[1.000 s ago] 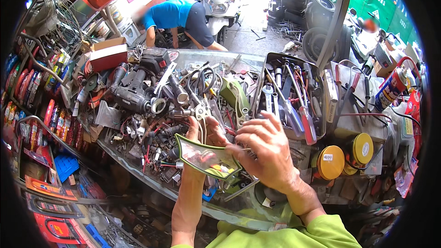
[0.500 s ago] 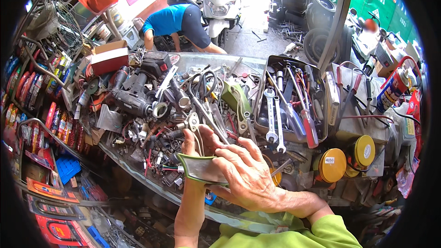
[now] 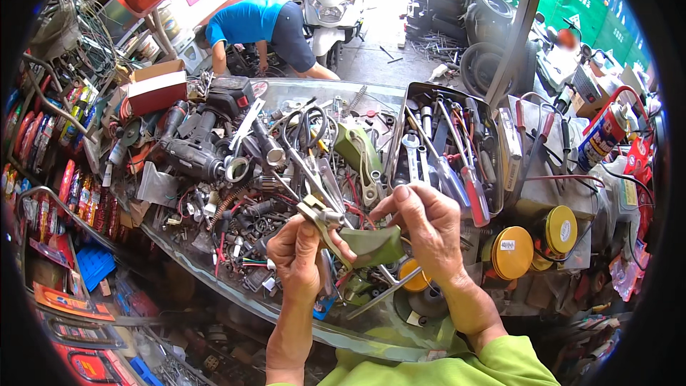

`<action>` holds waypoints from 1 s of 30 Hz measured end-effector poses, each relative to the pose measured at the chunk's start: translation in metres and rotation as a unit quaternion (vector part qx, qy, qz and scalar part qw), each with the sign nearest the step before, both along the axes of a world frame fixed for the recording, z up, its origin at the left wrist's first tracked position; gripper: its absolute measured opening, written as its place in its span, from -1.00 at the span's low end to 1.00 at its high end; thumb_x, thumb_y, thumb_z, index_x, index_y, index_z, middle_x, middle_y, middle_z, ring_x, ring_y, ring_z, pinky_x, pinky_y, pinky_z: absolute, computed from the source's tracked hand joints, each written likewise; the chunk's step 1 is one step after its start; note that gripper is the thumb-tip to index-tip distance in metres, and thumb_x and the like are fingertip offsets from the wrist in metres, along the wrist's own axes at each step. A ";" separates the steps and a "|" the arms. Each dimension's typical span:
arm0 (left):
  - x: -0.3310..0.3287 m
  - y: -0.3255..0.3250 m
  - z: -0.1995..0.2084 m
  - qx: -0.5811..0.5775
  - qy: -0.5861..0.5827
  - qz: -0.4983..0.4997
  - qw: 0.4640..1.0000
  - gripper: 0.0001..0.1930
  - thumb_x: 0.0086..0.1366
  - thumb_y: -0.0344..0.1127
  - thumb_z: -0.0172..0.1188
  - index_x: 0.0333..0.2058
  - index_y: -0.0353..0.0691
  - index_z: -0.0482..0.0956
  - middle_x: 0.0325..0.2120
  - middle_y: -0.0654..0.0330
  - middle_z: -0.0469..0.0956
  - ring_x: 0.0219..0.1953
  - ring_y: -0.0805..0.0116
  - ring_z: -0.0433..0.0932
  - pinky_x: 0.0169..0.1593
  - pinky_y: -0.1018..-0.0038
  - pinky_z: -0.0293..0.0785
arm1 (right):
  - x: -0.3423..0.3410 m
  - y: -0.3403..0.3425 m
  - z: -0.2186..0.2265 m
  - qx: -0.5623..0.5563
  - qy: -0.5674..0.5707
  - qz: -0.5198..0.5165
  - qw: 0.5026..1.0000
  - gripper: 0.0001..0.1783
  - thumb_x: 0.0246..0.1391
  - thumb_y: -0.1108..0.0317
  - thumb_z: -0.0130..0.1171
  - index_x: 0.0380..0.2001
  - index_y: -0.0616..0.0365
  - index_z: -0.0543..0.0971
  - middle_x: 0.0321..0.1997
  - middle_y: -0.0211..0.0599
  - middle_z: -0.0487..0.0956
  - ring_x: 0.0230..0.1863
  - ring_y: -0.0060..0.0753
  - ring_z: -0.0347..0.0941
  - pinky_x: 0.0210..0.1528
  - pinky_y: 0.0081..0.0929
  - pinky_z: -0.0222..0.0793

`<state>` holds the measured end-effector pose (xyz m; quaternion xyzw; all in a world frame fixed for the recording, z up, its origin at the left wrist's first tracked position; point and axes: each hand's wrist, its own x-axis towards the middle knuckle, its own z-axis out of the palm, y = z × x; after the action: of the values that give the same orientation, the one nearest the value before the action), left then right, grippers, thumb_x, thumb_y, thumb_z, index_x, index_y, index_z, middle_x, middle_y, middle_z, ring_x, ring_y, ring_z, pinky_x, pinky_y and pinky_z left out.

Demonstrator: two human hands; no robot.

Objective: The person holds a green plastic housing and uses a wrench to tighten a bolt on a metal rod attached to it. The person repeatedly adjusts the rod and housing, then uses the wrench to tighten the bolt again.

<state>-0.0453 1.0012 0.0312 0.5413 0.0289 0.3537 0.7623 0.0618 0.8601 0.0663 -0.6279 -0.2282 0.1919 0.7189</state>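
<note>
Green mirror (image 3: 373, 245) is flipped, its back now facing us! Left hand (image 3: 296, 257) grips near the mount (image 3: 321, 214); right hand (image 3: 434, 225), grip unclear.

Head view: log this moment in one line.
left hand: holds green mirror by metal mount | right hand: beside mirror's right end, contact unclear | similar green piece: on bench

The green mirror (image 3: 373, 246) has turned backside up.
</note>
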 end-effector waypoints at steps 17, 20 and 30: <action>0.004 0.012 0.008 -0.124 0.044 0.108 0.985 -0.65 0.41 -0.23 0.02 -0.12 -0.49 0.51 -0.48 -0.02 0.63 -0.48 0.14 0.67 -0.42 0.36 0.69 | 0.001 0.006 -0.012 -0.149 -0.187 0.068 0.969 -0.50 0.12 0.21 0.25 0.00 0.35 0.40 -0.44 -0.14 0.60 -0.49 -0.40 0.59 -0.42 -0.44 0.45; 0.003 0.011 0.011 -0.141 -0.002 0.059 0.988 -0.65 0.39 -0.28 0.05 0.01 -0.47 0.42 -0.35 -0.03 0.63 -0.38 0.11 0.68 -0.37 0.37 0.71 | -0.002 0.008 -0.012 -0.062 -0.073 0.102 0.990 -0.49 0.15 0.22 0.24 0.02 0.37 0.39 -0.39 -0.18 0.59 -0.41 -0.50 0.54 -0.33 -0.48 0.45; -0.001 0.012 0.012 -0.135 -0.013 0.003 0.991 -0.62 0.21 -0.48 0.26 -0.02 -0.36 0.36 -0.35 0.05 0.60 -0.40 0.20 0.66 -0.49 0.52 0.64 | 0.002 0.006 -0.008 0.010 0.157 0.221 0.963 -0.54 0.23 0.19 0.15 0.06 0.29 0.40 -0.19 -0.41 0.56 -0.24 -0.76 0.44 -0.30 -0.74 0.35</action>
<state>-0.0460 1.0127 0.0433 0.4288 0.0677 0.3561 0.8275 0.0640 0.8656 0.0581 -0.5165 -0.2477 0.4396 0.6919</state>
